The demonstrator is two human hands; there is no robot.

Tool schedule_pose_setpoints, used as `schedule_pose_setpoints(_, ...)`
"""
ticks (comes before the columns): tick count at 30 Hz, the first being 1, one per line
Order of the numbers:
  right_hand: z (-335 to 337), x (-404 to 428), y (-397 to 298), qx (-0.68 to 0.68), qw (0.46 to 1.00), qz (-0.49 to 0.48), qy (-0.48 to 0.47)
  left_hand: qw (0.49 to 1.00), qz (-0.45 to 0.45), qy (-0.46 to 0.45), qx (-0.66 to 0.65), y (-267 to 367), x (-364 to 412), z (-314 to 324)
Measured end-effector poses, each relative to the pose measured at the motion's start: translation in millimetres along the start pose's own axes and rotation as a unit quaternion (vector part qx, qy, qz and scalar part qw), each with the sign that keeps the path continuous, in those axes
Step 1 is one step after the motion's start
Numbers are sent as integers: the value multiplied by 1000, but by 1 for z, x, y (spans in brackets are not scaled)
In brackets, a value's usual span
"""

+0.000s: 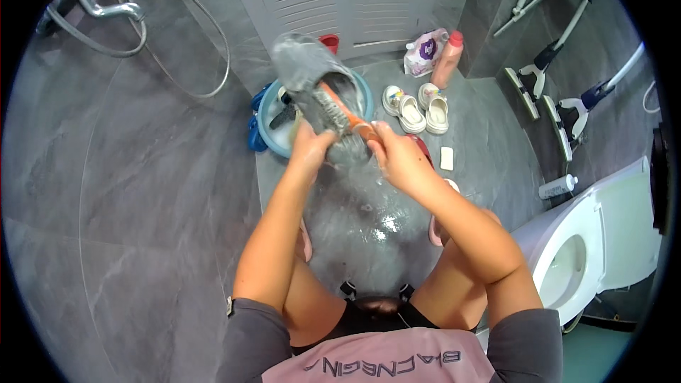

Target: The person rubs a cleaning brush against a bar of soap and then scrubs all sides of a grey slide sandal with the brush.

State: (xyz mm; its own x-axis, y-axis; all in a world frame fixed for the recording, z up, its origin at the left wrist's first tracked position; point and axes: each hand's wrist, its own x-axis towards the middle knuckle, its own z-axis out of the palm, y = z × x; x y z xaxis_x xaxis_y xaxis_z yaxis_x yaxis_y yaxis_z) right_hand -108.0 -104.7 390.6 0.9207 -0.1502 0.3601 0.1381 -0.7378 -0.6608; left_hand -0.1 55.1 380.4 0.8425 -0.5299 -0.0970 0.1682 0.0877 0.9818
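Observation:
My left hand [313, 146] grips the edge of a wet grey slip-on shoe [306, 61], which is tilted above a blue plastic basin [274, 141]. Closed around the orange handle of a scrubbing brush [340, 106] is my right hand [396, 154]; the brush head reaches into the shoe's opening, and motion blurs both. Suds and a dark item [283, 117] lie in the basin, partly hidden by the shoe. Blue footwear [256, 135] rests against the basin's left side. Part of a red shoe [420, 146] shows beyond my right wrist.
White clogs [410, 113], a pink bottle [448, 59], a refill pouch [424, 53] and a white soap bar [446, 158] stand or lie at the right. Farther right are squeegees [558, 127], a fallen bottle [557, 187] and a toilet [548, 260]. A shower hose [226, 53] hangs upper left. The floor [372, 218] is wet.

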Motion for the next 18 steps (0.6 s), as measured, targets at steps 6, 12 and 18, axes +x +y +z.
schedule_pose_setpoints(6, 9, 20, 31, -13, 998, 26, 58, 990, 80, -25, 114, -39, 0, 31)
schedule_pose_setpoints(12, 16, -9, 26, 75, 996, 35, -37, 991, 68, 71, 95, 2, -3, 15)
schedule_pose_setpoints(18, -6, 10, 3, 441, 860, 238, -92, 929, 176, 9, 324, -17, -8, 21)
